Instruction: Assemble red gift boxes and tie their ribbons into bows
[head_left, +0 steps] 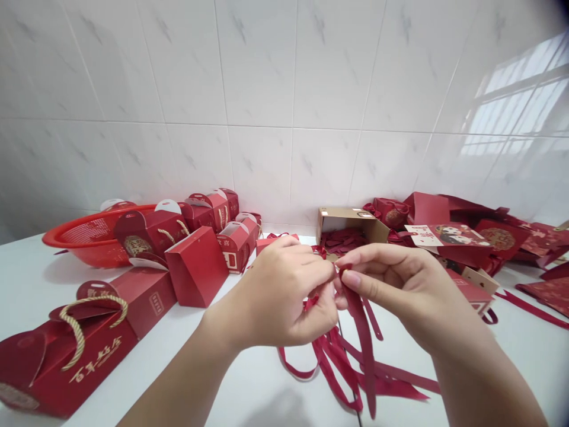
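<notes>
Dark red ribbon (365, 350) hangs from between my two hands, with several loops and tails trailing down over the white table. My left hand (293, 293) is closed, its fingers curled around part of the ribbon. Thumb and forefinger of my right hand (395, 290) pinch the ribbon close to the left fingertips, where the hands almost meet. Whether there is a knot at that spot is hidden by the fingers. Behind the hands, an open cardboard box (351, 222) lies on its side with dark red pieces inside.
At left stand red gift boxes, the nearest gift box (102, 350) with a gold rope handle. An orange-red plastic basket (80, 237) sits behind them. On the right is a pile of red bags and boxes (453, 231). The tiled wall (258, 118) closes off the white table (267, 397).
</notes>
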The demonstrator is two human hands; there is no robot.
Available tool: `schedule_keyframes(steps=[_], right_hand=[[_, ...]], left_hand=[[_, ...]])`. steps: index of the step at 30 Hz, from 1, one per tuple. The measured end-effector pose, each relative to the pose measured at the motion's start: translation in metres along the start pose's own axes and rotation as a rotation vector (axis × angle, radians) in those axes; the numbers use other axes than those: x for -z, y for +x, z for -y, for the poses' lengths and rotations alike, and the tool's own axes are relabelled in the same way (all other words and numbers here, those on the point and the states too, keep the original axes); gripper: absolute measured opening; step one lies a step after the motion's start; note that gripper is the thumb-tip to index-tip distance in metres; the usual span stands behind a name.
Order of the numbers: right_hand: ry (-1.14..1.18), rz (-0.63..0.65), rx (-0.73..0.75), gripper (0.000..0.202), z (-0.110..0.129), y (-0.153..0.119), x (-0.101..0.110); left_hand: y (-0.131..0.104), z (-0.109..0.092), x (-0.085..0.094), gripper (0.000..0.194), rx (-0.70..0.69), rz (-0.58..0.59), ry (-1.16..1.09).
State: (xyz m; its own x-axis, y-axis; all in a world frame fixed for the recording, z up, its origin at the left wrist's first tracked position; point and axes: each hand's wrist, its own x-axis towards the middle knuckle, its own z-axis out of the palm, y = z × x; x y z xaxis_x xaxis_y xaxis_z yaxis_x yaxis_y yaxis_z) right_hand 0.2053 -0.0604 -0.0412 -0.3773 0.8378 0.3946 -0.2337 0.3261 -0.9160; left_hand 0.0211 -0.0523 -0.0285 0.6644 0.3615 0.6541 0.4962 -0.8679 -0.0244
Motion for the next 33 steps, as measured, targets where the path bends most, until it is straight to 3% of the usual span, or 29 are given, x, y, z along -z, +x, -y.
schedule_keyframes(steps=[12, 16, 19, 22, 24, 30, 33], right_hand=[[-0.133, -0.174, 0.118, 0.014, -0.004, 0.003, -0.008], [-0.247, -0.379, 0.204, 0.012, -0.003, 0.001, -0.014], [-0.276, -0.572, 0.315, 0.015, 0.000, 0.000, -0.010], [-0.234, -0.598, 0.342, 0.018, 0.003, -0.003, -0.003], [-0.205, -0.569, 0.300, 0.019, 0.006, -0.005, 0.001], [-0.134, -0.519, 0.298, 0.016, 0.012, -0.011, 0.001], [-0.133, -0.508, 0.319, 0.016, 0.012, -0.011, 0.002]], left_hand=[[0.003, 0.007, -0.012, 0.024, 0.058, -0.140, -0.088], [0.005, 0.013, -0.016, 0.030, 0.249, -0.273, -0.071], [0.004, 0.022, -0.014, 0.033, 0.420, -0.365, -0.284], [0.002, 0.027, -0.008, 0.033, 0.372, -0.274, -0.756], [0.000, 0.025, -0.004, 0.032, 0.306, -0.170, -0.938], [-0.003, 0.009, 0.002, 0.030, 0.231, -0.053, -0.936], [-0.002, 0.009, 0.003, 0.025, 0.298, -0.039, -0.796]])
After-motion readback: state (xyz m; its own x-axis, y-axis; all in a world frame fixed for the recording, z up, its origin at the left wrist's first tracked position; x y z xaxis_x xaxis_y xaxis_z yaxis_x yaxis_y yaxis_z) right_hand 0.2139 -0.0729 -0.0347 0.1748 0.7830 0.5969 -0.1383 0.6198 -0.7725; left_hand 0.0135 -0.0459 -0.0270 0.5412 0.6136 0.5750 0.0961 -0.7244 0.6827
